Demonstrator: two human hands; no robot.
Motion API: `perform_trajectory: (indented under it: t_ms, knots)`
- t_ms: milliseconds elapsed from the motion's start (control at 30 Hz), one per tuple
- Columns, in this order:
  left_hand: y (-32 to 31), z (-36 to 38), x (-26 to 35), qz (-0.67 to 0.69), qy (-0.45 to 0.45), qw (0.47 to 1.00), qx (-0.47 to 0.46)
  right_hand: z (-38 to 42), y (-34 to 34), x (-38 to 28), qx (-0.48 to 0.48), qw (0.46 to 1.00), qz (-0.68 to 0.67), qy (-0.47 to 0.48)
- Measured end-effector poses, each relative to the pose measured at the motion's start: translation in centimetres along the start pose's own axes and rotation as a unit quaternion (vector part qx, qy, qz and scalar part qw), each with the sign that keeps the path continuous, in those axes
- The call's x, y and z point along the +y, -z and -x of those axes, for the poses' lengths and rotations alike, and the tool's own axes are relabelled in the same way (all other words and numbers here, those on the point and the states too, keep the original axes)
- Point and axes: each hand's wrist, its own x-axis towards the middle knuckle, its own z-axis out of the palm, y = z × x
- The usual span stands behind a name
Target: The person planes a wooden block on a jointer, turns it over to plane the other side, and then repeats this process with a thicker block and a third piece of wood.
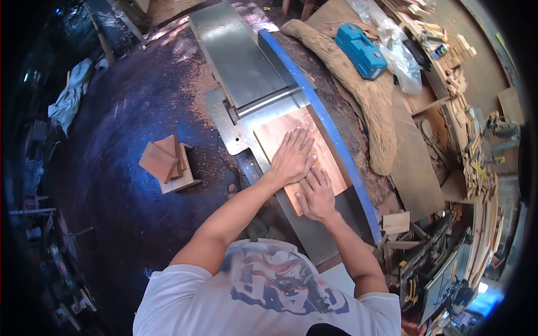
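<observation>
A flat wooden board (pixel 328 150) lies on the metal bed of a jointer (pixel 241 61), close beside its long blue fence (pixel 336 126). My left hand (pixel 292 155) rests palm down on the board with its fingers stretched forward. Just behind it and to the right, my right hand (pixel 317 195) also presses flat on the board, fingers extended and nearly touching the left hand. The board's far end reaches toward the bright metal strip across the middle of the machine. Neither hand is wrapped around anything.
Left of the machine, several wood pieces (pixel 162 158) sit on a small wooden stool (pixel 182 182). Shavings (pixel 196 95) litter the dark floor. Right of the fence are a thick curved log (pixel 358 95), a teal tool case (pixel 360 50), clear plastic (pixel 400 56) and stacked offcuts (pixel 476 185).
</observation>
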Motion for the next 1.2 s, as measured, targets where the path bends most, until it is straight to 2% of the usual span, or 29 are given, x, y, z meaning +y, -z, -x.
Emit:
perform_trajectory:
  t_ms: [233,333,500,1200]
  knots:
    - [2.0,-2.6,-4.2,-0.002,0.029,1.000,-0.005,-6.3,-0.8,0.3,0.024,0.999,-0.008,0.030]
    - [2.0,-3.2,-5.4,-0.005,0.028,0.999,0.022,-7.4,-0.7,0.3,0.024,0.999,-0.012,0.043]
    - [2.7,-4.2,-6.7,-0.012,0.036,0.999,0.002,-9.6,-0.9,0.4,0.058,0.996,-0.015,0.068]
    - [5.2,-9.1,-14.8,-0.064,0.042,0.997,-0.019,-19.0,-3.0,0.9,0.059,0.996,-0.008,0.065]
